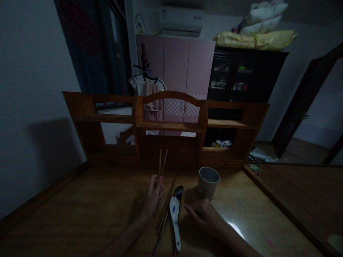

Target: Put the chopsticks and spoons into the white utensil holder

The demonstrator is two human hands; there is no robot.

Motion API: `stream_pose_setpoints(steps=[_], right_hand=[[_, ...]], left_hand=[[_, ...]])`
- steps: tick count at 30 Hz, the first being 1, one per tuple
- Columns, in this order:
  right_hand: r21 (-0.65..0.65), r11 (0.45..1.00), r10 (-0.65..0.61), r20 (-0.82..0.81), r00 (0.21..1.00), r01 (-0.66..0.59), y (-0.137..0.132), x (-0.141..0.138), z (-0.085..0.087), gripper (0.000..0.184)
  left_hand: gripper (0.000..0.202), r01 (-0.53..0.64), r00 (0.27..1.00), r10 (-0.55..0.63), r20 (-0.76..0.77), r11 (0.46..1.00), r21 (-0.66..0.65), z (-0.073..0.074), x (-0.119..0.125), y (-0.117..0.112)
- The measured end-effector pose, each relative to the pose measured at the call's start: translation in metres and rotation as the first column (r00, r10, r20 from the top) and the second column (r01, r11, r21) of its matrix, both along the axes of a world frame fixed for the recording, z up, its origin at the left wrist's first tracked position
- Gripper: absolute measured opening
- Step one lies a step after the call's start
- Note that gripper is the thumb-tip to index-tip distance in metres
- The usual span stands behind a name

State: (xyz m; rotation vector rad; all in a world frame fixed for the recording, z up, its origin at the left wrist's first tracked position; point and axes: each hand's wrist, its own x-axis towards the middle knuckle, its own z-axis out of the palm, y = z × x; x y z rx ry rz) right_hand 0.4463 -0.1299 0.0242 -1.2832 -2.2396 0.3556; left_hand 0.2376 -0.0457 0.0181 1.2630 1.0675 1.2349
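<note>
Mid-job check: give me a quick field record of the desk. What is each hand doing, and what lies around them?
left hand: grip shut on chopstick pair, tips up
right hand: palm down on table, nothing seen in it, beside white spoon
between hands: loose chopsticks, white spoon, dark spoon, lying side by side
cup: upright, just beyond right hand
behind: wooden shelf at table's far edge
light: dim

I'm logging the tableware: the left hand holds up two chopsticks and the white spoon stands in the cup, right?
Not quite. The head view shows the white spoon lying on the table, outside the cup. The left hand does hold up two chopsticks.
</note>
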Motion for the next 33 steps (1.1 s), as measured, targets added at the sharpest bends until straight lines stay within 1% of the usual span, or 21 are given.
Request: stream_pose_setpoints(steps=[4,6,7,8,9,10,12,13,14,16,18,21,23,25,29,33], right_hand=[[-0.009,1.000,0.001,-0.002,1.000,-0.001,0.000,0.000,-0.004,0.047],[0.000,1.000,-0.017,-0.045,0.999,0.017,-0.001,-0.001,0.000,0.043],[0.006,0.999,-0.034,-0.094,0.995,0.035,-0.002,-0.003,0.004,0.039],[0.010,0.998,-0.057,-0.159,0.986,0.059,-0.003,-0.004,0.010,0.032],[0.008,0.997,-0.076,-0.237,0.969,0.080,-0.004,-0.007,0.019,0.024],[0.004,0.996,-0.085,-0.316,0.945,0.091,-0.005,-0.010,0.029,0.019],[0.022,0.997,-0.060,-0.447,0.892,0.078,-0.008,-0.019,0.051,0.033],[0.049,0.997,-0.033,-0.490,0.871,0.065,-0.010,-0.024,0.062,0.038],[0.084,0.995,-0.007,-0.511,0.859,0.058,-0.011,-0.029,0.073,0.038],[0.142,0.988,0.021,-0.513,0.858,0.060,-0.012,-0.040,0.088,0.028],[0.177,0.980,0.014,-0.501,0.865,0.086,-0.011,-0.049,0.095,0.020],[0.216,0.969,0.007,-0.503,0.864,0.118,-0.004,-0.059,0.096,0.019],[0.236,0.966,0.024,-0.496,0.868,0.108,0.002,-0.064,0.097,0.018],[0.252,0.964,0.043,-0.478,0.877,0.090,0.008,-0.066,0.102,0.016],[0.212,0.977,0.061,-0.384,0.921,0.023,0.022,-0.066,0.121,0.008],[0.109,0.992,0.095,-0.296,0.950,-0.065,0.047,-0.060,0.136,0.009]], left_hand=[[0.030,-0.088,0.993,0.095,-0.068,0.991,0.103,0.009,0.001,-0.008],[0.027,-0.098,0.988,0.115,-0.100,0.981,0.165,0.014,0.001,-0.016],[0.026,-0.092,0.985,0.120,-0.126,0.974,0.208,0.016,0.001,-0.020],[0.025,-0.073,0.980,0.118,-0.160,0.963,0.260,0.017,0.000,-0.023],[0.024,-0.039,0.973,0.109,-0.205,0.948,0.317,0.016,-0.001,-0.026],[0.024,0.010,0.962,0.092,-0.257,0.928,0.372,0.015,-0.002,-0.028],[0.024,0.120,0.931,0.056,-0.361,0.887,0.447,0.012,-0.005,-0.030],[0.024,0.162,0.917,0.040,-0.397,0.873,0.461,0.010,-0.006,-0.030],[0.025,0.190,0.905,0.031,-0.424,0.863,0.468,0.008,-0.007,-0.030],[0.025,0.219,0.891,0.022,-0.453,0.855,0.471,0.008,-0.008,-0.029],[0.026,0.225,0.890,0.015,-0.455,0.854,0.469,0.010,-0.007,-0.029],[0.027,0.206,0.900,0.022,-0.434,0.857,0.472,0.014,-0.004,-0.028],[0.028,0.188,0.909,0.029,-0.416,0.862,0.471,0.016,-0.002,-0.029],[0.030,0.171,0.917,0.033,-0.398,0.869,0.464,0.018,-0.002,-0.029],[0.029,0.128,0.959,-0.001,-0.282,0.894,0.429,0.021,-0.004,-0.028],[0.029,0.147,0.974,-0.057,-0.221,0.899,0.413,0.024,-0.006,-0.021]])
